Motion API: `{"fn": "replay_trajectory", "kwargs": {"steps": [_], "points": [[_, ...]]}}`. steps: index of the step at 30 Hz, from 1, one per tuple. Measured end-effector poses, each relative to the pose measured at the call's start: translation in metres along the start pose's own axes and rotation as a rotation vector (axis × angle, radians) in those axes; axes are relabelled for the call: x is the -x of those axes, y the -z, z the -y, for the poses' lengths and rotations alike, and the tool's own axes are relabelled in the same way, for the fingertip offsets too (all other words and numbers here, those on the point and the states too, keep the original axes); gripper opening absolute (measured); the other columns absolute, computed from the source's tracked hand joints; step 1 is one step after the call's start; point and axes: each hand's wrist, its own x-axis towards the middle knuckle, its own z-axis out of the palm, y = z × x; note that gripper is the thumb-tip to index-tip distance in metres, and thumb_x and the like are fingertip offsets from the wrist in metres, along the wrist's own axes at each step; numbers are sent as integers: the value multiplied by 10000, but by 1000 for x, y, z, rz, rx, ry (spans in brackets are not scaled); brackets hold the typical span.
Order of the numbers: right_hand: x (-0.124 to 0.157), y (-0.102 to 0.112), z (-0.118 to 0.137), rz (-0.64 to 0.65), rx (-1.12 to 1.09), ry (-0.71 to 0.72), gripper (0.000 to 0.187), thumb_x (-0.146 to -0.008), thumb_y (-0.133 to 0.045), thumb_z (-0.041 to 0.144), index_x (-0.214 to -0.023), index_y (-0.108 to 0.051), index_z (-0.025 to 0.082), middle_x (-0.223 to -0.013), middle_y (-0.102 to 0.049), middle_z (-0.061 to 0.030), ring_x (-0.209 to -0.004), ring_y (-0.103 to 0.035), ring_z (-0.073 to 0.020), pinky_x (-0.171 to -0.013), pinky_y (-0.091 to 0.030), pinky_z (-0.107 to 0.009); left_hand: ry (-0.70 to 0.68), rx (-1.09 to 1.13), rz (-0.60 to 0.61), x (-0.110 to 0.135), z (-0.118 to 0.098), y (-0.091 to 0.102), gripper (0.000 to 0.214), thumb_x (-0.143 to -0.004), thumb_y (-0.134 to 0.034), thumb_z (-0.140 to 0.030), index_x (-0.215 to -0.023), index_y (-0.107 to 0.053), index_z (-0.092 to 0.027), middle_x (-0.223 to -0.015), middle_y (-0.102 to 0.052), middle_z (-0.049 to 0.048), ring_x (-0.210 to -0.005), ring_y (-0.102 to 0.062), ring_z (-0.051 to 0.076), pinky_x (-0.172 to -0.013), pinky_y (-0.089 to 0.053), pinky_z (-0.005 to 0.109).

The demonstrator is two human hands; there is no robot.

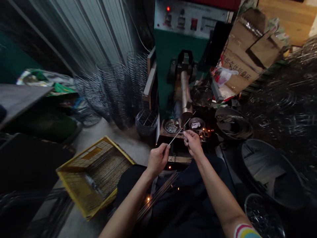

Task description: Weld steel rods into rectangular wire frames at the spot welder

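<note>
My left hand (158, 157) is closed around the near end of a thin metal rod (175, 137), which slants up and away to the right. The rod passes at the tip of a spot welder's (185, 89) thick metal arm, where a small glow shows. My right hand (192, 142) is pinched close to that tip, beside the rod; what its fingers hold is too small to make out. Orange sparks fly right of the tip and fall over my lap. Below my left hand, several more thin metal rods (160, 191) lie across my lap.
A dish of small metal pieces (170, 126) and a dark dish with white scraps (196, 124) flank the welder's tip. Left are a yellow crate (74, 185) and stacked wire baskets (114, 89). Right stand dark round tubs (272, 172), a wire heap (284, 96) and a cardboard box (242, 62).
</note>
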Motion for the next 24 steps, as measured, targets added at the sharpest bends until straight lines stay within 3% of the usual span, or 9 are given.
{"fn": "replay_trajectory", "kwargs": {"steps": [7,13,24], "points": [[-16,7,4,-37,18,53,348,-658,-758,451,-657,-536,183,-466,-385,99,-360,-294,-26,-347,-205,-167,-13,8,-4,-21,3,-11,285,-955,-433,-318,-805,-625,-170,-576,-545,-15,-494,-475,101,-529,-317,224],[-22,7,4,-46,60,66,351,-659,-750,473,-672,-551,183,-457,-389,96,-357,-304,-34,-341,-212,-172,11,27,2,-33,2,-4,300,-931,-450,-331,-756,-636,-174,-531,-510,-24,-477,-436,99,-494,-300,216],[-8,22,3,-47,129,47,401,-696,-740,524,-642,-531,186,-486,-409,77,-398,-329,-41,-370,-241,-169,37,69,34,-40,3,-2,287,-917,-477,-336,-795,-669,-160,-558,-543,-21,-494,-434,94,-526,-329,214]]}}
